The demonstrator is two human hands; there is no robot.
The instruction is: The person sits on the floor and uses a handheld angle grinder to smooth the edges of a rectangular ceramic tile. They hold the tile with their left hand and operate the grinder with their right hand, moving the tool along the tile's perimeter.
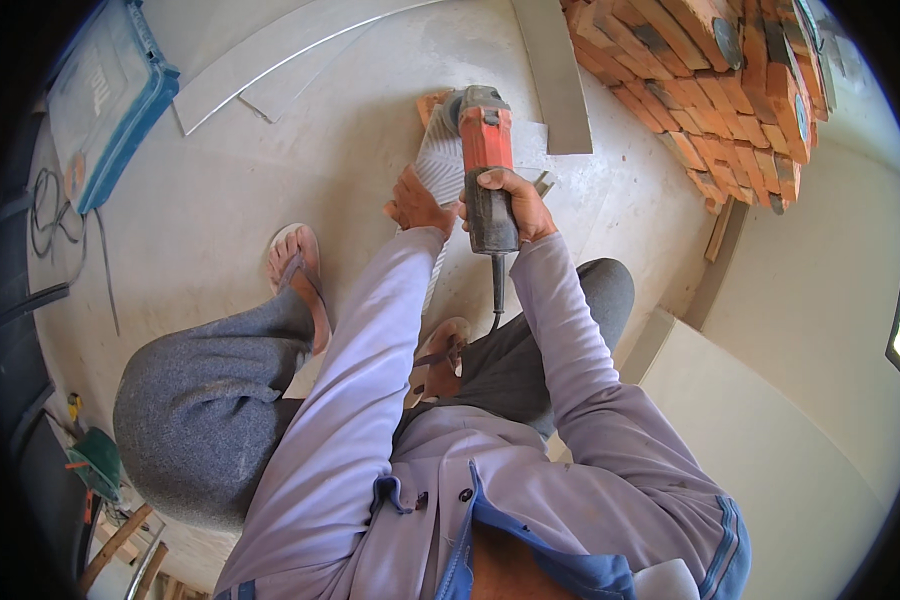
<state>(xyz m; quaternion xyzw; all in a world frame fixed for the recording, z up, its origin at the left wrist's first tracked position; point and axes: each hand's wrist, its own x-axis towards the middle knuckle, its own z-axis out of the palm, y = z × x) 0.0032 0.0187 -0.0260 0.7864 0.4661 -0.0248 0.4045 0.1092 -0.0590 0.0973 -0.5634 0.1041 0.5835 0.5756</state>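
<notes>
My right hand (518,203) is wrapped around the dark rear body of a red and black angle grinder (487,142). The grinder's head points away from me, and its cord runs down from the rear end between my legs. Under the grinder's head lies a long pale tile (440,158) with a ridged zigzag pattern. My left hand (419,203) grips this tile at its left edge, close beside the grinder; some of its fingers are hidden. An orange brick (430,104) shows at the tile's far end. The grinder's disc is mostly hidden from above.
Stacked bricks (705,90) stand at the far right by the wall. Grey tile strips (555,80) lie beyond the grinder. A blue-edged clear box (110,105) and a loose cable (45,215) are at the left. My sandaled feet (298,265) are near the tile.
</notes>
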